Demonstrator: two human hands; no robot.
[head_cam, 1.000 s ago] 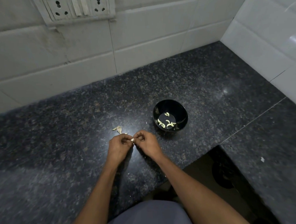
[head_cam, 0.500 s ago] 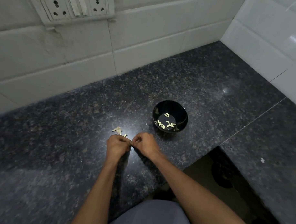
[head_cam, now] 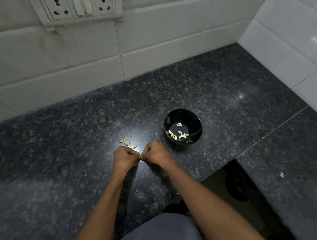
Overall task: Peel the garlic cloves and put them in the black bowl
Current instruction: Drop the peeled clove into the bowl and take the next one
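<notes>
My left hand and my right hand meet knuckle to knuckle over the dark granite counter, fingers curled. Between their fingertips they pinch a garlic clove, of which only a pale sliver shows. The black bowl stands just right of and beyond my right hand and holds several peeled pale cloves. A small heap of garlic skins lies on the counter just beyond my left hand.
White tiled walls rise behind and to the right, with a switch and socket plate at the top. A seam crosses the counter at right. A dark gap opens at the counter's front right edge.
The clove was visible between my fingertips a second ago; my hands have since closed together around it and it is nearly hidden. The hands stay in the same spot.
</notes>
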